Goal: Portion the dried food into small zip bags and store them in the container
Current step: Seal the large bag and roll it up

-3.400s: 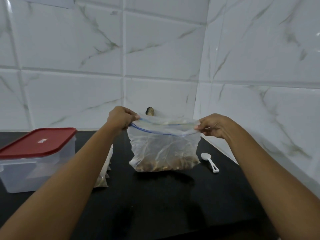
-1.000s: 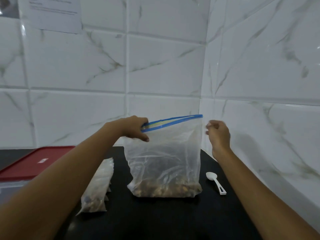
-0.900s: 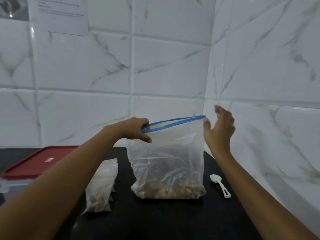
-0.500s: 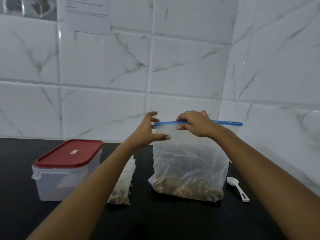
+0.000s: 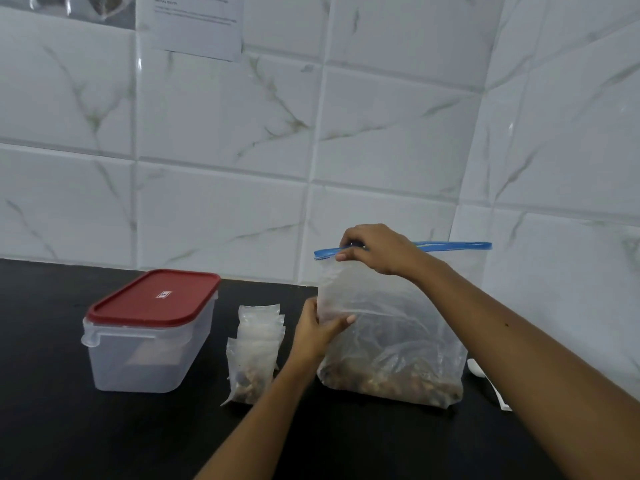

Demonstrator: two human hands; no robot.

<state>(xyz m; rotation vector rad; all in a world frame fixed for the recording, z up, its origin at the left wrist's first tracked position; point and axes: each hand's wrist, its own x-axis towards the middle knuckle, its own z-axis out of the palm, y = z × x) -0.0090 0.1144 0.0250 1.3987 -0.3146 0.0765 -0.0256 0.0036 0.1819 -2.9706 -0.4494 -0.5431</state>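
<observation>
Two hands on the big zip bag (image 5: 391,341), which stands on the black surface (image 5: 104,427) with dried food (image 5: 388,384) at its bottom: right hand (image 5: 377,249) grip pinches the blue zip strip (image 5: 453,245), left hand (image 5: 320,329) grip grasps the side. Risk: a hard tug could tip the bag, spilling food; small zip bags (image 5: 258,344) and lidded container (image 5: 149,330) sit just left.

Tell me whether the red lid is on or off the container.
On. The red lid sits flat over the clear container, covering its whole top; whether it is latched, cannot tell.
</observation>
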